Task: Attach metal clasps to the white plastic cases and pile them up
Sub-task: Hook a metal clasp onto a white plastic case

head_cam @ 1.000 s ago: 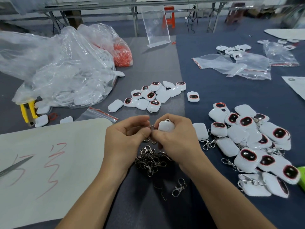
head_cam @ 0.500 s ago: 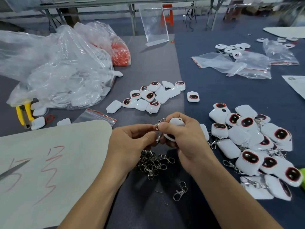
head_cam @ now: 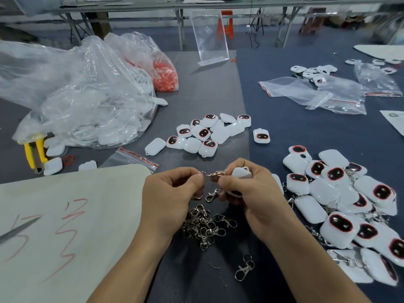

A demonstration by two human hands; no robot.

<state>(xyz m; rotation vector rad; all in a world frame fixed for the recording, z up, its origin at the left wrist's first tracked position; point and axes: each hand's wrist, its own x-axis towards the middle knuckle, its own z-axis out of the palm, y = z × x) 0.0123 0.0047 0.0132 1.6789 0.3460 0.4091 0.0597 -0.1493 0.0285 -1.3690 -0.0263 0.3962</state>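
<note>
Left hand [head_cam: 169, 194]: fingers pinching the ring of a metal clasp [head_cam: 215, 173].
Right hand [head_cam: 253, 193]: fingers curled round a white case [head_cam: 240, 173], thumb on the clasp.
Where: over the loose clasps [head_cam: 203, 224], near the table [head_cam: 290, 132] front edge.

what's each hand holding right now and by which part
The right hand grips a white plastic case around its body. The left hand pinches a metal clasp by its ring end, between thumb and forefinger.
</note>
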